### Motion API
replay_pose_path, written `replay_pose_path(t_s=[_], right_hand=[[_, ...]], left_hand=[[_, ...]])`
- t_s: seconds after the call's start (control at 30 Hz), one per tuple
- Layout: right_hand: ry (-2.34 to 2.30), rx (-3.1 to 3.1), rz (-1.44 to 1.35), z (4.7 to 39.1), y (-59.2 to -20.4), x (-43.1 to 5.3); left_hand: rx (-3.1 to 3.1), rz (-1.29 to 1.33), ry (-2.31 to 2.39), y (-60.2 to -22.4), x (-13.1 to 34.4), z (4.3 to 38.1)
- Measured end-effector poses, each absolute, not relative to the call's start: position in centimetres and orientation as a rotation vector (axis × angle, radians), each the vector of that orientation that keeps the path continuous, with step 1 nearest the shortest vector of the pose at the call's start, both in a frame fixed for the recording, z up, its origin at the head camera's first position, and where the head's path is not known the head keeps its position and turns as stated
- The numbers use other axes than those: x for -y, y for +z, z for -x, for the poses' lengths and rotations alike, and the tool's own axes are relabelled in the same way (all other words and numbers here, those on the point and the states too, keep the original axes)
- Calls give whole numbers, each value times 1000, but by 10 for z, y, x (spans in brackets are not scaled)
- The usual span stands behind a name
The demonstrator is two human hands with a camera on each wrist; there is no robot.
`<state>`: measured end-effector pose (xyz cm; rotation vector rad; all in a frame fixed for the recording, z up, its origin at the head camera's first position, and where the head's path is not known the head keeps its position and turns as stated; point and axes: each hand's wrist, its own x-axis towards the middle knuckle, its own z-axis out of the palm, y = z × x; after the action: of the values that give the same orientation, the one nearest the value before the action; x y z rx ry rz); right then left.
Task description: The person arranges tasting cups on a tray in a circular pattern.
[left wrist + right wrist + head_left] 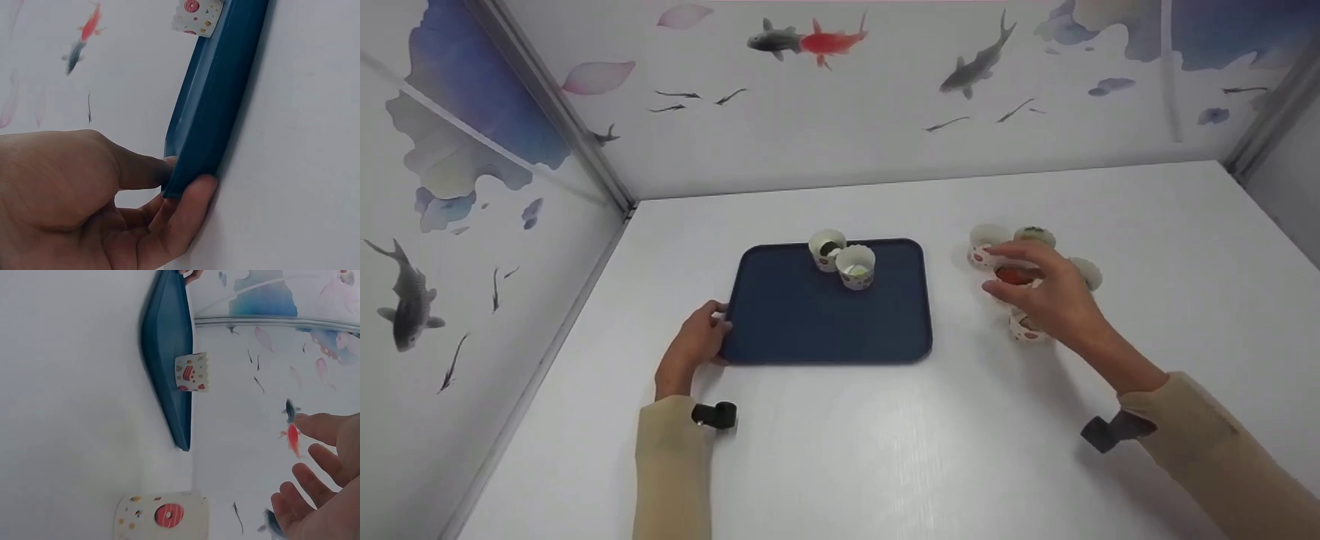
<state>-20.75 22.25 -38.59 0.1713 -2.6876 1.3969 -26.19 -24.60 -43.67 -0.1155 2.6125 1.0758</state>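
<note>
White walls [810,142] printed with fish are enclosing a white table [840,435]; I am reading the layout remotely off the head view. A blue tray [825,322] is lying left of centre, its long axis running from left to right. Two paper cups [856,279] are sitting in it, close together toward the far rim.

Left hand [701,337]: pinching the tray's left edge near the close corner, thumb over the rim, fingers against the outside.

Right hand [1054,292]: hovering at a cluster of paper cups, well to the right of the tray. Its thumb and fingers are standing apart, and the right wrist view is showing nothing gripped.

Key relation: the cup with red contents [1011,277] is appearing in the gap between thumb and index finger, mid-cluster. Whether a finger is touching it, I cannot tell. Being round, it is offering no long axis. A far-left cup [984,237], a far cup [1033,235], a right-side cup [1090,274] and a near cup [1023,330] are crowding it. The right hand is lying much nearer; I am judging finger clearance among these neighbours to be deciding.
</note>
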Motion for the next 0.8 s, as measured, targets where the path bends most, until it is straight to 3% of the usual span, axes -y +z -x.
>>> replay_pose_path(t_s=[0.33,0.8], right_hand=[[1270,2723,-212,195,-408,-252],[1319,2917,68,191,-417,-265]], left_hand=[[-2634,117,1053,-438,242,262],[-2638,129,1054,-437,243,261]])
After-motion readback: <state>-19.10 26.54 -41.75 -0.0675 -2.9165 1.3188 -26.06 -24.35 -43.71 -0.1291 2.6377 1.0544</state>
